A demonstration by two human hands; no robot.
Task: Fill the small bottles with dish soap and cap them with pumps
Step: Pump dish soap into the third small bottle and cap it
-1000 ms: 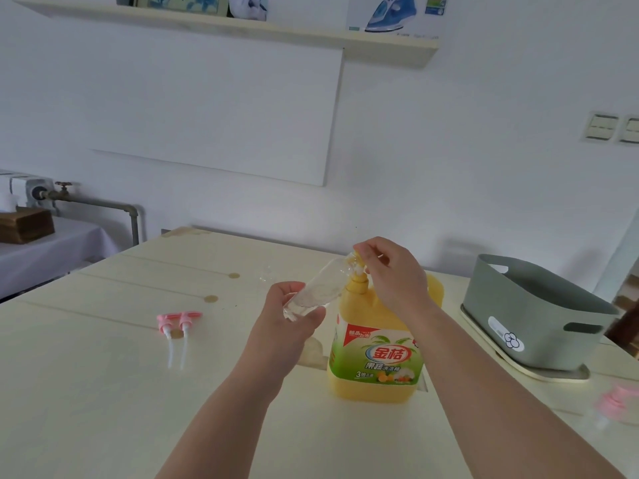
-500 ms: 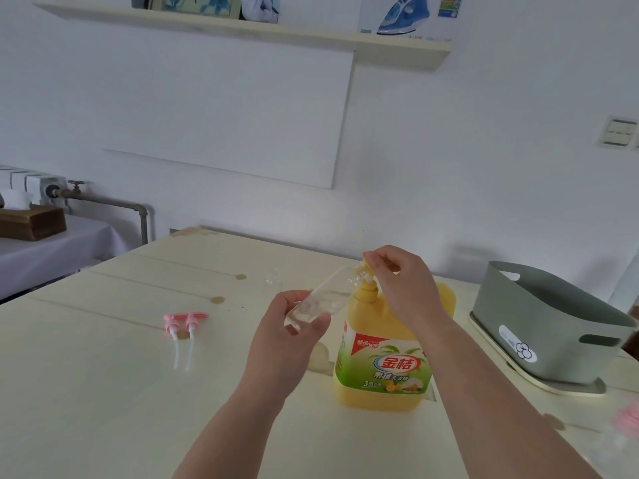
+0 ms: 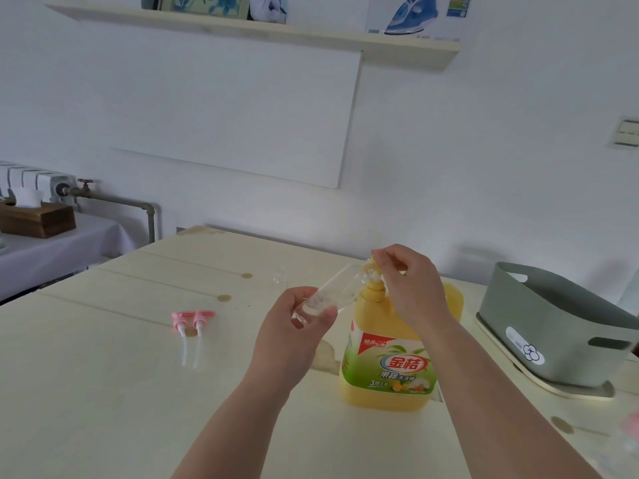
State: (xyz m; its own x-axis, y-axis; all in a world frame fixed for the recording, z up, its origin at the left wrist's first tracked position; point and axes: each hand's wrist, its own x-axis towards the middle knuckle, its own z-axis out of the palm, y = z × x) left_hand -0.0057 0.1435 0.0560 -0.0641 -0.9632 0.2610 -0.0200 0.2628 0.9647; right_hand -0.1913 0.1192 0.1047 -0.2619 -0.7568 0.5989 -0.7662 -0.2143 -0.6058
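A big yellow dish soap jug [image 3: 390,368] with a green label stands on the pale wooden table [image 3: 103,392]. My left hand [image 3: 294,333] grips a small clear bottle [image 3: 332,292], tilted so its mouth meets the jug's pump nozzle. A little foamy soap lies inside the bottle near its base. My right hand [image 3: 411,285] rests on top of the jug's yellow pump head [image 3: 373,271], fingers curled over it. Two pink pump caps [image 3: 192,323] with white tubes lie side by side on the table to the left.
A grey-green plastic basket [image 3: 553,326] sits on a tray at the right. Another clear bottle [image 3: 280,276] lies faintly visible behind my left hand. A pink-topped item [image 3: 631,421] is blurred at the right edge. A side table with a tissue box [image 3: 36,216] stands far left.
The view has shifted slightly, so everything sits a bit further right in frame. Both hands hold the same poses at the pump; the bottle stays tilted at the nozzle.
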